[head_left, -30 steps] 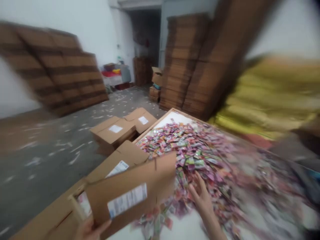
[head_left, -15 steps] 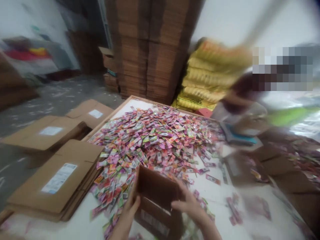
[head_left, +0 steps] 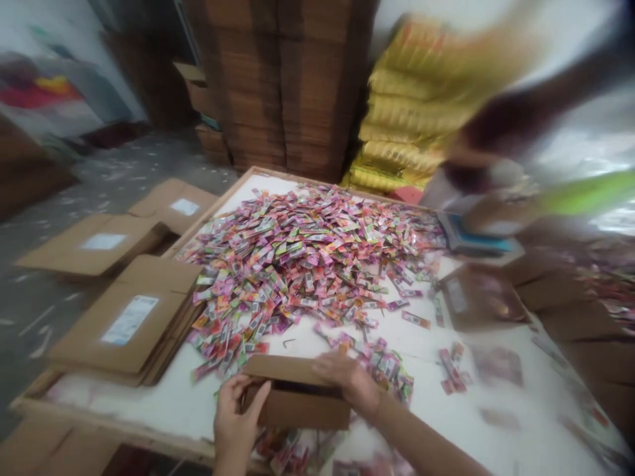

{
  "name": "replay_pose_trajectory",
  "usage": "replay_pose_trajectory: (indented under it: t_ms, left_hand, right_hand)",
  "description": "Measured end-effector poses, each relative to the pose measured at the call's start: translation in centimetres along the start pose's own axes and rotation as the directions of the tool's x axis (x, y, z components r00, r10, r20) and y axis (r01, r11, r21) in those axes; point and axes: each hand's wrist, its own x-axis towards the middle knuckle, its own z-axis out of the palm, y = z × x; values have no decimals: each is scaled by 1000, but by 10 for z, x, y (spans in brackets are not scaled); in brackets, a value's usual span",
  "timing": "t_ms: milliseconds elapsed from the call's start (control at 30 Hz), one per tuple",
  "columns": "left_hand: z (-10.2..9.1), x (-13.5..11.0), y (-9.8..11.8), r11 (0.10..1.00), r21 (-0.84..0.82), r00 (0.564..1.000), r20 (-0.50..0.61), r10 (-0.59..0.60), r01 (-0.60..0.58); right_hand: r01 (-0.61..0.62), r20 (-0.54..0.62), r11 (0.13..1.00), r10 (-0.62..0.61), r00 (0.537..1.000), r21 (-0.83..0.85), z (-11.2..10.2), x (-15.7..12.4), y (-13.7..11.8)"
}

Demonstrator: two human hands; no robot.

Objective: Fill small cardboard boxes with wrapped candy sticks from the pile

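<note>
A small brown cardboard box [head_left: 297, 410] stands on the white table [head_left: 163, 403] near its front edge, with its top open. My left hand [head_left: 237, 413] grips the box's left end, fingers curled round it. My right hand [head_left: 347, 383] lies over the box's top right edge, fingers pressed on the flap. A big heap of small colourful sachets [head_left: 307, 258] covers the table just beyond the box, and some lie loose beside my right hand.
Flat cardboard boxes [head_left: 129, 324] with white labels are stacked on the table's left side and beyond it. Tall stacks of flat cardboard [head_left: 282, 86] and yellow sacks [head_left: 407, 132] stand behind. A blurred person [head_left: 496, 192] works at the right by open boxes.
The box has come from my left side to the table in front of me, and both hands now hold it. The view has swung right and down.
</note>
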Motion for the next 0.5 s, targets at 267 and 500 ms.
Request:
replay_pose_trajectory:
  t_ms: [267, 500]
  left_hand:
    - [0, -6, 13, 300, 536, 593, 538, 599, -789]
    - [10, 0, 47, 257, 256, 343, 850, 399, -932]
  right_hand:
    - [155, 362, 938, -35, 932, -310, -5, -18, -41]
    - [30, -98, 747, -127, 987, -664, 148, -41, -1]
